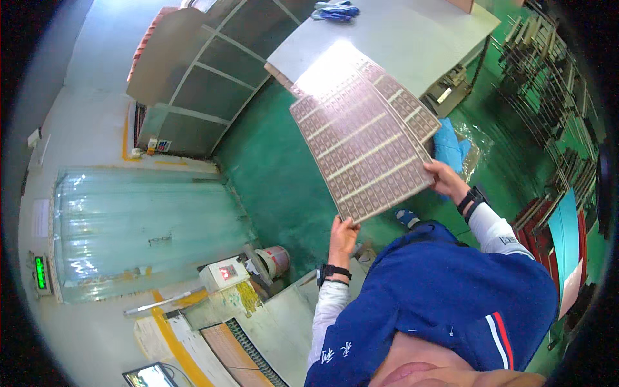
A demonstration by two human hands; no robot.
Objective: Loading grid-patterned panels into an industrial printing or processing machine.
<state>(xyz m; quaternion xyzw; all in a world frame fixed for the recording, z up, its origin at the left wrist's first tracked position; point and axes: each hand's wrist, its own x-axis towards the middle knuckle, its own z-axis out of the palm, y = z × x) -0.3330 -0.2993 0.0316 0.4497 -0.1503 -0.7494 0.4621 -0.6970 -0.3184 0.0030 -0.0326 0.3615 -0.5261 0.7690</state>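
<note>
Both my hands hold a large flat circuit board panel (367, 155), reddish-brown with rows of small repeated units and pale stripes between them. It is tilted, and bright light glares off its far end. My left hand (343, 237) pinches its near left corner, thumb on top. At the near right corner, my right hand (447, 180) grips the edge. A second, similar panel (412, 111) shows behind the first on its right side, partly covered by it. Whether my right hand also touches that one, I cannot tell.
Beyond the panels stands a white table (425, 39) with blue gloves (335, 11) on it. Metal racks (548, 84) line the right side. A blue bag and clear plastic (454, 148) lie on the green floor. A machine (225, 274) and bucket (276, 259) stand lower left, near a strip curtain (142, 232).
</note>
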